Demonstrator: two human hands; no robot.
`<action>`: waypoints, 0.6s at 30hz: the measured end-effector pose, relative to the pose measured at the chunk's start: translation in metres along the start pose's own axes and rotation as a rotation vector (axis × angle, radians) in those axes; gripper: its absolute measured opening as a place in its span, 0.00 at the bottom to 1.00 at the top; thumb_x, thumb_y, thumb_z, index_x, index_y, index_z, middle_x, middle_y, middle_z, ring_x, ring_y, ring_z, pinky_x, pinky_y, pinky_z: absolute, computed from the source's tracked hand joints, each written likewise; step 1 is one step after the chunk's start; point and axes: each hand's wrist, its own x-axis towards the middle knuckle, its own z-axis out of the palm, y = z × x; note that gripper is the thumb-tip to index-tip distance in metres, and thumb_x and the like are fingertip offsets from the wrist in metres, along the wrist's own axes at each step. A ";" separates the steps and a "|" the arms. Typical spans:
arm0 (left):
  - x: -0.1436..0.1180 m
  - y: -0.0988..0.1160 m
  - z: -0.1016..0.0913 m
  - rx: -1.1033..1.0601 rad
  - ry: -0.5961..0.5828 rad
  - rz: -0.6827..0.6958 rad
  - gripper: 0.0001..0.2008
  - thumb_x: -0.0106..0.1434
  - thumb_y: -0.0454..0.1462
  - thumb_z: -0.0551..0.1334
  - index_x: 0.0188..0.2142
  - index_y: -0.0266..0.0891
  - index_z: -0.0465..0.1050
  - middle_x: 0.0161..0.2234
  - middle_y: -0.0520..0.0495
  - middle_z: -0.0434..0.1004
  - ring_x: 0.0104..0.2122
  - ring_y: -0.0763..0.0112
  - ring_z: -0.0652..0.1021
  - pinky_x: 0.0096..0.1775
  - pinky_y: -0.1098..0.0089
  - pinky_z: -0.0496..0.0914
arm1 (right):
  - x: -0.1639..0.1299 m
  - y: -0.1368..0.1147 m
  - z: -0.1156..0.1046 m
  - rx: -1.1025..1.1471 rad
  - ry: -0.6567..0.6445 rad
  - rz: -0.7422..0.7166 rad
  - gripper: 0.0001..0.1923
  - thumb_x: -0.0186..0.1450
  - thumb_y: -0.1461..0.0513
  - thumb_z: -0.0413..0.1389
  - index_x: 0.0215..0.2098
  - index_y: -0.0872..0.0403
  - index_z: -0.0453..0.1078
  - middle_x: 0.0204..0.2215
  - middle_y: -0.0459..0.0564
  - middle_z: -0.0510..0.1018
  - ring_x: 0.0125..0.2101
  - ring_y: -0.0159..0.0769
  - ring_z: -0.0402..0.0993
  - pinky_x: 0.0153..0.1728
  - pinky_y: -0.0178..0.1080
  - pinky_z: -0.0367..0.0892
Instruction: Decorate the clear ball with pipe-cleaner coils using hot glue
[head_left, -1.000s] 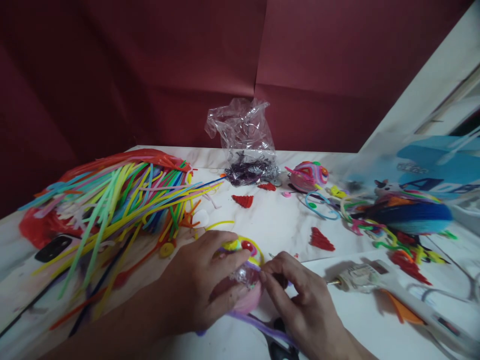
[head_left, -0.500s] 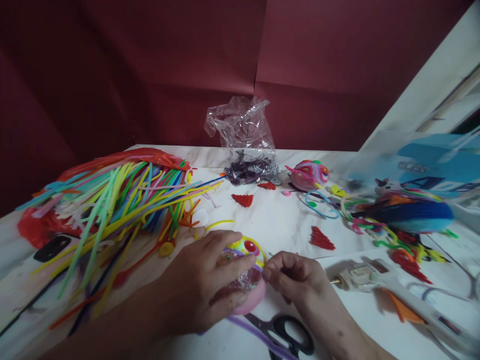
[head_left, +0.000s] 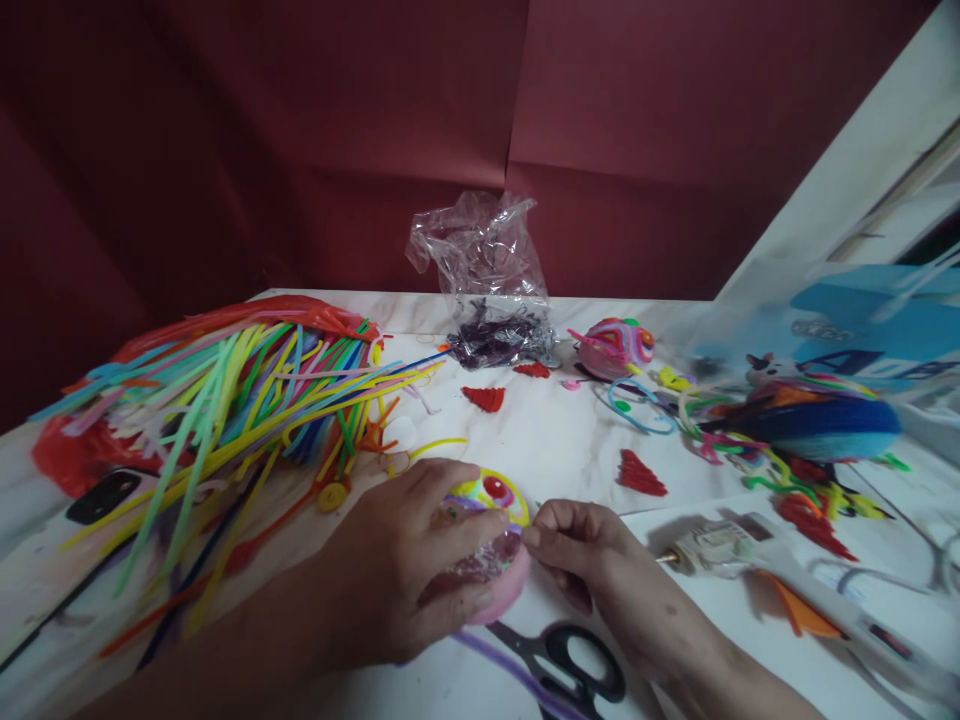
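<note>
A pink ball (head_left: 499, 556) sits front-centre, clasped by the palm-down left hand (head_left: 409, 560); the right hand (head_left: 592, 555) pinches at its edge, what it grips hidden. Beyond, a clear bag (head_left: 489, 245) holds dark strands (head_left: 491, 342); pipe cleaners (head_left: 217, 405) fan from a red bag (head_left: 64, 458).

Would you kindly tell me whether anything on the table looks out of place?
The pipe cleaners look untidy: they spill from the red bag onto the table, splayed in several directions rather than bundled.
</note>
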 end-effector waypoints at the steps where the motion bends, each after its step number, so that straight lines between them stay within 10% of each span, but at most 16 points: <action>1: 0.000 -0.001 0.000 0.004 -0.008 0.011 0.17 0.58 0.37 0.57 0.47 0.41 0.69 0.50 0.40 0.65 0.46 0.59 0.70 0.46 0.59 0.68 | 0.001 0.001 0.000 -0.005 0.001 -0.013 0.28 0.50 0.42 0.59 0.22 0.57 0.57 0.14 0.40 0.55 0.15 0.22 0.46 0.15 0.27 0.43; 11: 0.000 -0.003 -0.003 0.080 0.008 0.017 0.17 0.58 0.36 0.57 0.48 0.41 0.69 0.48 0.41 0.67 0.45 0.60 0.71 0.45 0.62 0.69 | -0.009 0.009 0.002 -0.248 0.311 -0.602 0.08 0.63 0.58 0.55 0.32 0.56 0.67 0.26 0.46 0.66 0.26 0.29 0.62 0.26 0.28 0.59; 18: -0.003 -0.003 0.001 0.054 0.012 0.015 0.18 0.58 0.37 0.57 0.49 0.40 0.67 0.49 0.39 0.65 0.47 0.59 0.69 0.46 0.59 0.68 | -0.010 0.007 0.001 -0.614 0.227 -0.949 0.07 0.67 0.68 0.48 0.38 0.56 0.68 0.30 0.48 0.66 0.29 0.29 0.65 0.29 0.29 0.63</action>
